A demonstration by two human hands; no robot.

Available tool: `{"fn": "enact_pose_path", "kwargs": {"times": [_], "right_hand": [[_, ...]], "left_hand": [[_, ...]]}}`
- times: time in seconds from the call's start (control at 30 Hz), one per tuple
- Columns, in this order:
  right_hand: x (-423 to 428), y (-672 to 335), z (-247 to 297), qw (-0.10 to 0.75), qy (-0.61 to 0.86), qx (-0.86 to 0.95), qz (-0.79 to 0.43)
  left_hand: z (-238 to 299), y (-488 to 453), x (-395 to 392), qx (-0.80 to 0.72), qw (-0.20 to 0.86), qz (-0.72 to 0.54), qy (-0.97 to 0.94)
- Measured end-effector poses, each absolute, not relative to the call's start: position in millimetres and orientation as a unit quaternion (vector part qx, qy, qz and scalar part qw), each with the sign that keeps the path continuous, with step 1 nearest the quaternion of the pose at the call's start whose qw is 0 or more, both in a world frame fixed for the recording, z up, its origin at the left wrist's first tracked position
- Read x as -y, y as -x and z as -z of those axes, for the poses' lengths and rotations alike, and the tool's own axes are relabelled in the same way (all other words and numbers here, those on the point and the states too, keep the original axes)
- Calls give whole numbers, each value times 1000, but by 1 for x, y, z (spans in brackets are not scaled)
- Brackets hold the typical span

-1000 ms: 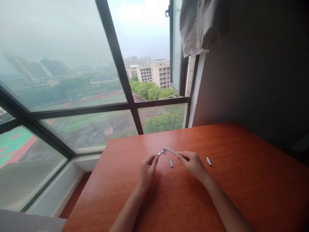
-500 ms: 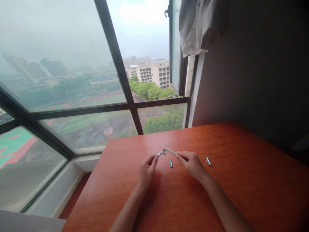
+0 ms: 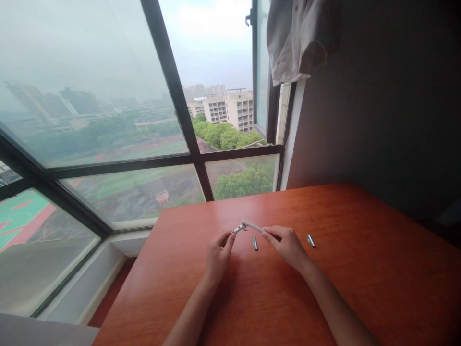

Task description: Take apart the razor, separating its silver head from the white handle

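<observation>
My left hand (image 3: pixel 219 252) is closed around a silver razor handle (image 3: pixel 237 229), thumb along its side, with the forked head end pointing up and right. Between the thumb and fingers of my right hand (image 3: pixel 286 244) is a slim pale grey stick (image 3: pixel 255 226), possibly a small brush. The stick's far tip meets the razor handle's head end, seemingly touching it. Just below, between my hands, lies a green-and-dark razor cartridge (image 3: pixel 255 243). A second razor cartridge (image 3: pixel 311 240) rests to the right of my right hand. Both cartridges lie on the tabletop.
The reddish-brown wooden table (image 3: pixel 360 288) extends under both arms. Beyond its far edge stand large framed windows (image 3: pixel 122 166), with one pane (image 3: pixel 262 72) swung open. A light cloth (image 3: pixel 295 43) hangs at the upper right, beside a dark wall (image 3: pixel 363 110).
</observation>
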State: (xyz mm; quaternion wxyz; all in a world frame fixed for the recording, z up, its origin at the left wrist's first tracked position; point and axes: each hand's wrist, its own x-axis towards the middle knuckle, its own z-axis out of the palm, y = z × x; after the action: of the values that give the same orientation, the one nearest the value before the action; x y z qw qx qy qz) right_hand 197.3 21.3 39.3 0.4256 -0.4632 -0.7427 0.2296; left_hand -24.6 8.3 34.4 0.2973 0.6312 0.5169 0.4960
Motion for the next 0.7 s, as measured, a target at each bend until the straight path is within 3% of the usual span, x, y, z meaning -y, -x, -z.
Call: {"fn": "enact_pose_path", "kwargs": {"times": [0.7], "right_hand": [[-20, -196, -40, 423, 467, 739, -241]], "left_hand": [[-35, 25, -9, -529, 304, -510, -607]]}}
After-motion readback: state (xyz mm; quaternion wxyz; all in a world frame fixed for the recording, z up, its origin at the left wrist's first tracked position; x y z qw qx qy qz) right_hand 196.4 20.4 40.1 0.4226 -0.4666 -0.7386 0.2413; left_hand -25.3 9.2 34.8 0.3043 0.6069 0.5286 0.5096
